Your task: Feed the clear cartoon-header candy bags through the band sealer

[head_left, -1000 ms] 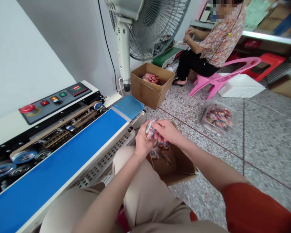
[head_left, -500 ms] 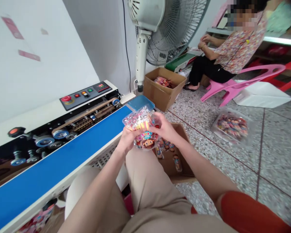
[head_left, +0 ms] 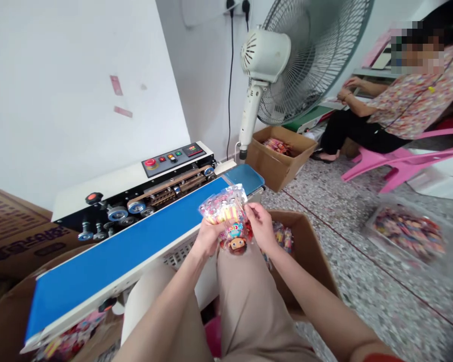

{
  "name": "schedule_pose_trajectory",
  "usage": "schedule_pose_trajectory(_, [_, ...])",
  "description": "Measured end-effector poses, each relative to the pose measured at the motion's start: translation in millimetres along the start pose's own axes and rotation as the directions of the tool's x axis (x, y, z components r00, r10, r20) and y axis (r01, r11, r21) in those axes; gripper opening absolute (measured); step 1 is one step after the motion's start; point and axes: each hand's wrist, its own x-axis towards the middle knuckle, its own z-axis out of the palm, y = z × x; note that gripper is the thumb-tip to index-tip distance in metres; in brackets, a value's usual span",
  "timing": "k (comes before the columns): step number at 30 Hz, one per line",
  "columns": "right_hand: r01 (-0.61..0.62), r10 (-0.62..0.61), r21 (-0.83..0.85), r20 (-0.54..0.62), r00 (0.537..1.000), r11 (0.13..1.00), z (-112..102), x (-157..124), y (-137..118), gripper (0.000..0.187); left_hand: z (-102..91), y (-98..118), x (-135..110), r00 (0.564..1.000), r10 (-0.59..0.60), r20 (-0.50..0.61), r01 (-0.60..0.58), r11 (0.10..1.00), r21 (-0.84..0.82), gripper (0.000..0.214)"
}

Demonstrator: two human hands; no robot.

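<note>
Both hands hold a clear plastic packet of colourful sweets [head_left: 227, 213] with a cartoon face printed low on it. My left hand [head_left: 208, 240] grips the packet's lower left side. My right hand [head_left: 261, 226] pinches its right edge. The packet hovers over my knees, beside the blue conveyor belt [head_left: 124, 251] of a band sealing machine [head_left: 143, 186]. An open cardboard box [head_left: 305, 251] with more packets sits on the floor just right of my knees.
A standing fan [head_left: 287, 60] is behind the machine. Another cardboard box of packets [head_left: 279, 156] sits beside it. A seated person [head_left: 400, 105] works at the right on a pink chair. A clear bag of sweets [head_left: 407, 231] lies on the floor. Brown cartons [head_left: 11, 236] are at the left.
The packet came up out of the floor box and was turned flat toward me, moving left nearer the belt. My view swung up and left.
</note>
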Motion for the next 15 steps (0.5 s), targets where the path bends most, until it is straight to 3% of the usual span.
schedule_pose_trajectory(4, [-0.061, 0.078, 0.171, -0.096, 0.992, 0.983, 15.3, 13.0, 2.4, 0.028, -5.9, 13.7, 8.7, 0.998, -0.002, -0.068, -0.001, 0.999, -0.048, 0.056])
schedule_pose_trajectory(7, [-0.154, 0.186, 0.32, -0.073, 0.98, 0.935, 27.9, 22.0, 8.1, 0.027, -16.3, 21.0, 15.2, 0.996, 0.008, -0.094, -0.015, 0.998, -0.066, 0.056])
schedule_pose_trajectory(15, [-0.172, 0.184, 0.34, -0.001, 0.983, 0.924, 58.3, 45.9, 0.2, 0.029, -43.9, 32.2, 29.5, 0.985, 0.051, -0.162, -0.073, 0.989, -0.131, 0.052])
